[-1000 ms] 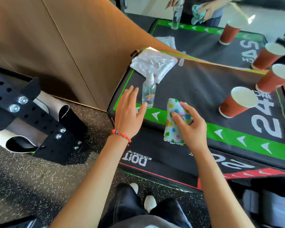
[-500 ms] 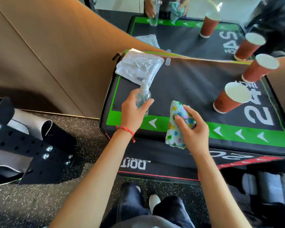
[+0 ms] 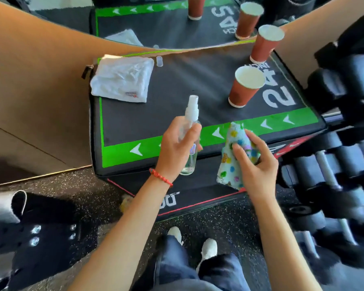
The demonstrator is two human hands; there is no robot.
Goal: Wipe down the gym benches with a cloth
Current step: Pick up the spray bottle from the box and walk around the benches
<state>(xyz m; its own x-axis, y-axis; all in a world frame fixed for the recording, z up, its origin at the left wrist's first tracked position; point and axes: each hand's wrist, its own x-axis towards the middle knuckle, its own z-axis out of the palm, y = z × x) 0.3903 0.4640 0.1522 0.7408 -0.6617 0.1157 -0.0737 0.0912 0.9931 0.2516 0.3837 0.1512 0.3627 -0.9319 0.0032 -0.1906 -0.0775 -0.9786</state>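
Left hand [image 3: 174, 148] grips the spray bottle [image 3: 189, 139] upright — nozzle free (likely for spraying) — while right hand [image 3: 254, 162] clutches the bunched cloth [image 3: 235, 156], ready for wiping.

The left hand [image 3: 178, 150], open beside the clear plastic spray bottle [image 3: 189, 139] a second ago, is now gripping it and holding it lifted off the black padded worktop [image 3: 177, 85], above the near green edge.

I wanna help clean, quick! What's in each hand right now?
Left hand: fingers curled round the clear plastic spray bottle.
Right hand: fingers gripping the bunched, colourful dotted cloth.
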